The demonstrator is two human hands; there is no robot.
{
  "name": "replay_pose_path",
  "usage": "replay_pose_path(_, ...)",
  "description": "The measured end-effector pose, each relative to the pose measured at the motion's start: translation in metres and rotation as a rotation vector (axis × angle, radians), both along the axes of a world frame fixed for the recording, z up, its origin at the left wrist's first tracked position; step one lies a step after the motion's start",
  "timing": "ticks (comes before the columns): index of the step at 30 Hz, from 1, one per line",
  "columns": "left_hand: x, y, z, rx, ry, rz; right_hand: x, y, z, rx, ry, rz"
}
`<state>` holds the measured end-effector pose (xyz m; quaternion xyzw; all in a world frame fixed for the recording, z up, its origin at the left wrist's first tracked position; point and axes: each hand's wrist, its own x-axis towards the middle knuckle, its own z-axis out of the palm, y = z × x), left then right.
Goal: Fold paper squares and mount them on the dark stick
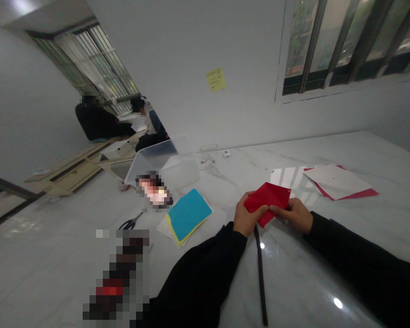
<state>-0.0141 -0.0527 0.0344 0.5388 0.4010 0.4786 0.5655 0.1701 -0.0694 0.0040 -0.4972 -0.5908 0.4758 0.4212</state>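
Observation:
A piece of red paper, folded with creases and pointed corners, is held up over the table between both hands. My left hand grips its left side, thumb pressed on the front face. With thumb and bent fingers, my right hand pinches its lower right part, and the two thumbs nearly meet at the lower middle. The fingers behind the paper are hidden. Below the paper, a dark narrow strip runs down the table toward me between my forearms.
White and dark pink sheets lie at the right. Left of my hands are blue and yellow sheets, scissors and a clear plastic bin. A small white block sits near the wall. Two people sit in the far left background.

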Motion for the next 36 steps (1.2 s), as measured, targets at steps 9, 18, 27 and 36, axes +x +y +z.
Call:
replay_pose_path(9,-0.001,0.003,-0.010,0.007,0.107,-0.017,-0.002,0.000,0.002,0.065,0.057,0.017)
replay_pose_path(18,0.001,0.007,-0.011,-0.034,-0.013,-0.067,0.002,0.006,0.002,0.120,0.031,-0.138)
replay_pose_path(27,-0.005,0.018,-0.022,-0.168,-0.106,0.020,0.009,0.011,-0.008,-0.132,0.434,-0.073)
replay_pose_path(36,-0.006,0.014,-0.014,-0.122,-0.029,-0.054,0.008,0.013,-0.008,-0.132,0.448,-0.033)
